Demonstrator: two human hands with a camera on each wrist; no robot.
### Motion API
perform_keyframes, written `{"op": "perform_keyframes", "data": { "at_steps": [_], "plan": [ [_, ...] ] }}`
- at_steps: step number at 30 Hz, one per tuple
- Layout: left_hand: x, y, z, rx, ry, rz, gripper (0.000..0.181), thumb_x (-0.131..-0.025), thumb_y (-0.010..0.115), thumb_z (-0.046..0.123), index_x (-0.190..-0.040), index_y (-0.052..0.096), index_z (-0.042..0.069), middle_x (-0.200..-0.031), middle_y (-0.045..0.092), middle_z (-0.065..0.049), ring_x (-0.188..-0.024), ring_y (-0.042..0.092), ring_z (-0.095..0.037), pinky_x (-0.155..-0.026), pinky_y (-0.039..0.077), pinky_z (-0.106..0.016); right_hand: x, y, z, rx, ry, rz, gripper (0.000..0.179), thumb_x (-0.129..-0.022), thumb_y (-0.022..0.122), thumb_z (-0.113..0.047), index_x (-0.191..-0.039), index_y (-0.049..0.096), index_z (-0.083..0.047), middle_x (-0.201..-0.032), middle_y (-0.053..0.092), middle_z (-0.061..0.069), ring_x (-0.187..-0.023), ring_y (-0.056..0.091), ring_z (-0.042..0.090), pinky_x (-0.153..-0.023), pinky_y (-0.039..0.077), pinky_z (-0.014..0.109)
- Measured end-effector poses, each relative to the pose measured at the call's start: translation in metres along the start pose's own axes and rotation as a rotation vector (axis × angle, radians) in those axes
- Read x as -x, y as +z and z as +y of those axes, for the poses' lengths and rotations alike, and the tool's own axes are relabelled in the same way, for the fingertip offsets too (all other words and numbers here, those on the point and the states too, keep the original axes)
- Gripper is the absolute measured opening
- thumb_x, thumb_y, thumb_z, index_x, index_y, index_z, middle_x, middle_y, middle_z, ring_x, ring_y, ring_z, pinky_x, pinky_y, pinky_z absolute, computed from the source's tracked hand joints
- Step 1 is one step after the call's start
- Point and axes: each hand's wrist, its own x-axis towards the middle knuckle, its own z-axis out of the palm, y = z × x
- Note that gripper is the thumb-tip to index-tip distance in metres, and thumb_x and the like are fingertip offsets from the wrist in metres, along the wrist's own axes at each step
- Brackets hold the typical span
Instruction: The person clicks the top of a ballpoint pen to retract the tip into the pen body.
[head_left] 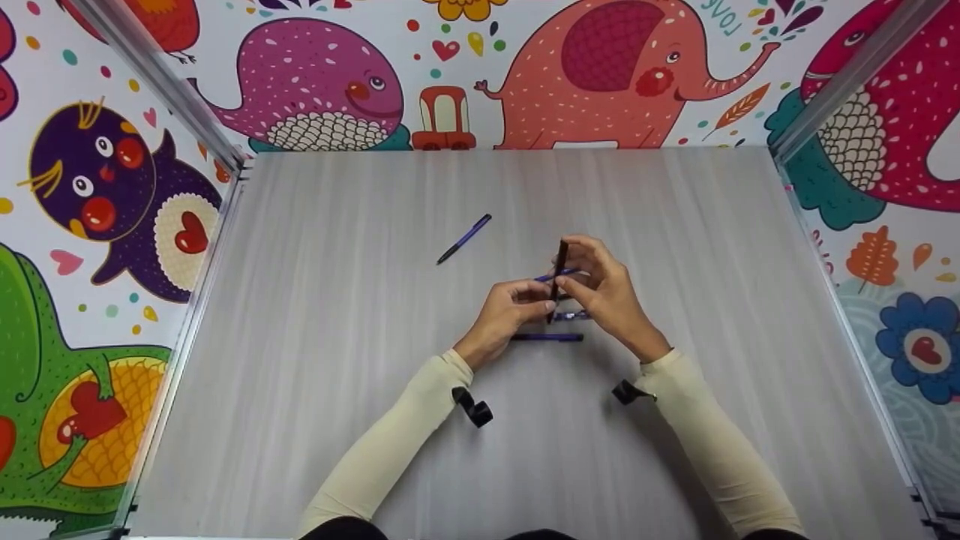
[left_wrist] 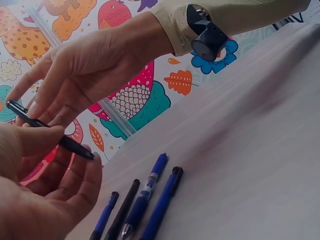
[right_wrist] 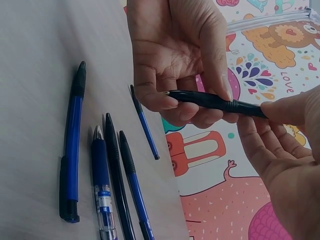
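Observation:
Above the table, both hands hold a black pen (right_wrist: 200,99) between them. My left hand (head_left: 506,315) pinches its tip half, with the thumb on top and the fingers beneath, as the right wrist view shows. At the other end, my right hand (head_left: 611,292) pinches the barrel with thumb and fingertips. Below the hands lies a row of pens: a blue pen with black ends (right_wrist: 73,145), a blue pen with a clear section (right_wrist: 101,165), a second black pen (right_wrist: 118,175) and a slimmer blue pen (right_wrist: 134,180). The hands partly cover this row in the head view.
Another blue pen (head_left: 465,238) lies apart on the grey table (head_left: 337,300), beyond the hands and to the left. Printed animal panels (head_left: 322,82) with metal posts (head_left: 161,82) enclose the table's back and sides. Each sleeve carries a black wrist camera (head_left: 472,407).

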Motion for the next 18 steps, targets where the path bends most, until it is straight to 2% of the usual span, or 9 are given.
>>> {"op": "perform_keyframes", "data": {
  "at_steps": [6,11,18],
  "plan": [
    [-0.001,0.0035,-0.0017,0.013,0.001,0.032,0.018,-0.096,0.078,-0.006,-0.114,0.078,-0.007,-0.111,0.076,-0.009,-0.093,0.074,-0.014,-0.082,0.064,-0.03,0.0007,-0.0018,0.0024,0.019,0.024,0.023,0.056,-0.099,0.072,0.015,-0.151,0.054,0.004,-0.126,0.064,0.03,-0.109,0.068,0.051,-0.093,0.064,0.034],
    [-0.0007,0.0056,-0.0048,-0.004,-0.005,0.05,0.021,-0.096,0.077,-0.006,-0.116,0.076,-0.012,-0.105,0.076,-0.005,-0.091,0.074,-0.013,-0.082,0.064,-0.029,0.0012,-0.0025,0.0052,0.032,0.044,0.026,0.056,-0.098,0.073,0.014,-0.15,0.055,0.004,-0.125,0.064,0.029,-0.109,0.068,0.051,-0.094,0.063,0.033],
    [-0.0008,0.0065,-0.0072,-0.028,-0.018,0.067,0.022,-0.096,0.078,-0.004,-0.117,0.077,-0.01,-0.105,0.077,-0.005,-0.093,0.075,-0.014,-0.084,0.064,-0.03,0.0016,-0.0028,0.0072,0.027,0.069,0.03,0.055,-0.098,0.074,0.013,-0.149,0.057,0.002,-0.122,0.067,0.023,-0.108,0.073,0.036,-0.094,0.064,0.037]
  ]
}}
